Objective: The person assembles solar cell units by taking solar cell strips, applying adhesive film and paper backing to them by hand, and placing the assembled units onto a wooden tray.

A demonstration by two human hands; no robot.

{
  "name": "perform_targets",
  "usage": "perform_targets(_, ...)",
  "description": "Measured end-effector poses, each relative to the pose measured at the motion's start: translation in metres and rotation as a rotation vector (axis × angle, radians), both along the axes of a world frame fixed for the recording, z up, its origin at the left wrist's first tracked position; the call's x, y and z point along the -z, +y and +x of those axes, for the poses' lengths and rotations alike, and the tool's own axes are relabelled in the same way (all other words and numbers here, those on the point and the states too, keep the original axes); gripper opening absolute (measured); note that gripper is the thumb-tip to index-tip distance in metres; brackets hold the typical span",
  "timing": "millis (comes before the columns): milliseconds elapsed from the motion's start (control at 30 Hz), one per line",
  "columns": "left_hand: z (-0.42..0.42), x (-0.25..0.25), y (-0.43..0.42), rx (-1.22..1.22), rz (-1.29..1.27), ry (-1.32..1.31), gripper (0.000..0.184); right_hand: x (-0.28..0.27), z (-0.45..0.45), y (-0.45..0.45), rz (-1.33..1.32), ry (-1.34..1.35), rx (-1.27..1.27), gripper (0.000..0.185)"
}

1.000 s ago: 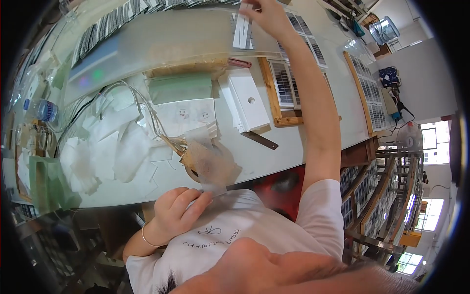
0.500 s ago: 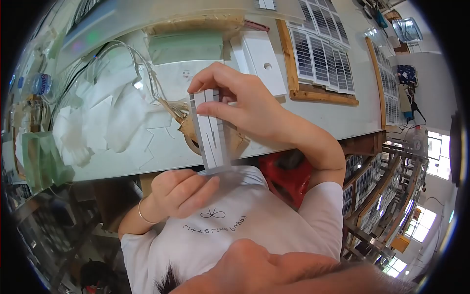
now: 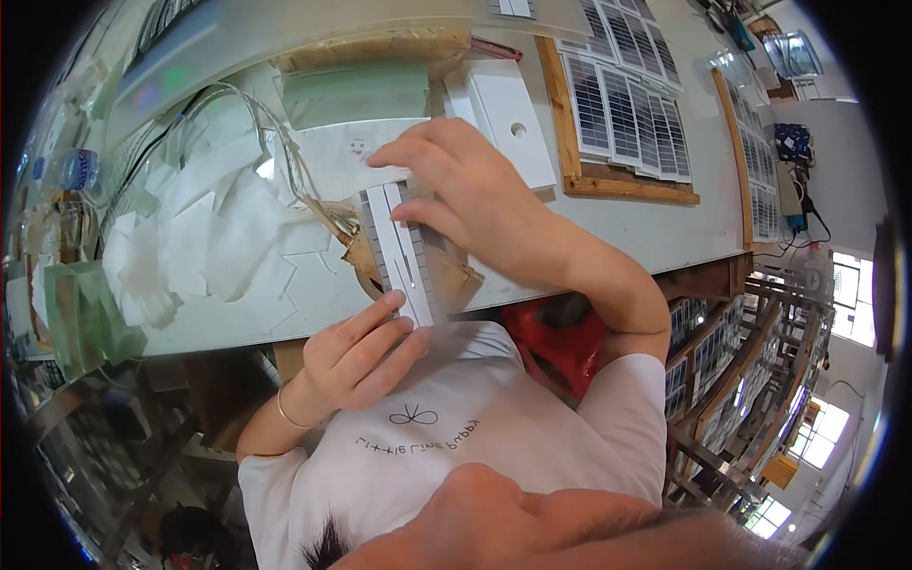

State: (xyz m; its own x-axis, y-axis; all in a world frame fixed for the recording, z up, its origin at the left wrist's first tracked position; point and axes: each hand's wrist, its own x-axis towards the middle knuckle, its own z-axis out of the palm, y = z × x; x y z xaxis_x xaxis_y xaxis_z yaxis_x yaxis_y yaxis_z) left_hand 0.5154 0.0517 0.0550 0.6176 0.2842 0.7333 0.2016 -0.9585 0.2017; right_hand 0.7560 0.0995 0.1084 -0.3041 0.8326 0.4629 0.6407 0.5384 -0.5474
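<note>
My left hand point(image 3: 356, 356), with a thin bracelet at its wrist, grips the lower end of a small solar panel point(image 3: 392, 237). The panel is narrow, with white bands down its middle and grey segmented strips along its sides. It is tilted above the near table edge. My right hand point(image 3: 465, 185) is at its upper end, thumb and fingers apart, the thumb close to or touching the panel's right side. Behind the panel lies a brown roll of tape or paper point(image 3: 359, 255), partly hidden.
Crumpled white sheets point(image 3: 204, 237) and cables lie on the left of the table. A green stack point(image 3: 356, 95) and a white box point(image 3: 503, 114) stand behind my hands. At the right, a wooden frame point(image 3: 627, 185) holds rows of solar panels. A red stool point(image 3: 556, 347) is below the edge.
My right hand has loosened from the panel's upper end and its fingers have spread. My left hand has moved up and taken hold of the lower end. The panel has shifted slightly.
</note>
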Motion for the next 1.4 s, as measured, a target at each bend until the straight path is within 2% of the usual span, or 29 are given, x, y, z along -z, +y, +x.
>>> perform_targets(233,-0.001,-0.001,0.001,0.007,-0.006,0.006,0.031,0.014,0.009,-0.007,-0.277,0.141,-0.023,0.026)
perform_targets(400,-0.001,0.0,-0.001,0.002,0.004,0.013,0.031,0.014,0.009,-0.008,-0.144,0.034,-0.028,0.023)
perform_targets(633,-0.002,0.002,-0.002,0.007,0.006,0.0,0.029,0.012,0.01,-0.011,-0.146,0.027,-0.01,0.025)
perform_targets(733,0.0,0.002,0.0,0.012,0.011,-0.012,0.028,-0.007,0.018,-0.009,-0.036,0.035,0.056,0.027)
perform_targets(800,0.0,0.003,0.001,0.013,0.004,-0.015,0.028,-0.026,0.041,-0.006,0.021,-0.101,0.229,0.027)
perform_targets(900,-0.001,0.003,0.0,0.017,-0.001,0.0,0.029,-0.035,0.07,0.002,-0.111,-0.244,0.375,0.029)
perform_targets(933,-0.001,0.003,0.0,0.017,-0.008,-0.001,0.029,-0.029,0.08,0.009,-0.113,-0.246,0.376,0.029)
perform_targets(1000,-0.001,0.003,0.0,0.016,-0.013,-0.005,0.029,-0.004,0.1,0.03,0.078,-0.408,0.376,0.034)
perform_targets(1100,0.0,0.003,0.0,0.011,-0.007,-0.004,0.028,0.019,0.107,0.044,0.063,-0.372,0.261,0.039)
perform_targets(1333,0.0,0.0,0.001,0.012,0.022,0.004,0.027,0.008,0.1,0.038,0.053,-0.37,0.322,0.04)
perform_targets(1400,0.0,0.001,0.001,0.011,0.023,0.005,0.028,0.016,0.097,0.034,0.181,-0.444,0.358,0.035)
